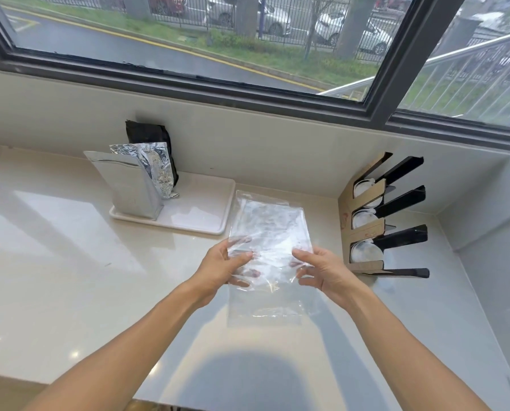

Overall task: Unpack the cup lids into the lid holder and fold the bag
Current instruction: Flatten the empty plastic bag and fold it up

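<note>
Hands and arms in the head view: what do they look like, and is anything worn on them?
Two bare forearms enter from the bottom edge, ending in the left hand and the right hand. No sleeves, gloves, watch, rings or bracelets show on the parts in view. Nails look short and unpainted.

I'm looking down on a pale, glossy counter [55, 262] that runs into a corner, with a low cream backsplash wall [248, 137] behind it and daylight lying across the top in bright patches. Above the wall sits a wide window [188, 40] in a dark frame (wet road, grass, a railing and parked cars outside). A white tray [200, 215] near the wall carries silver foil pouches [129, 182] and a black one [150, 134].
</note>
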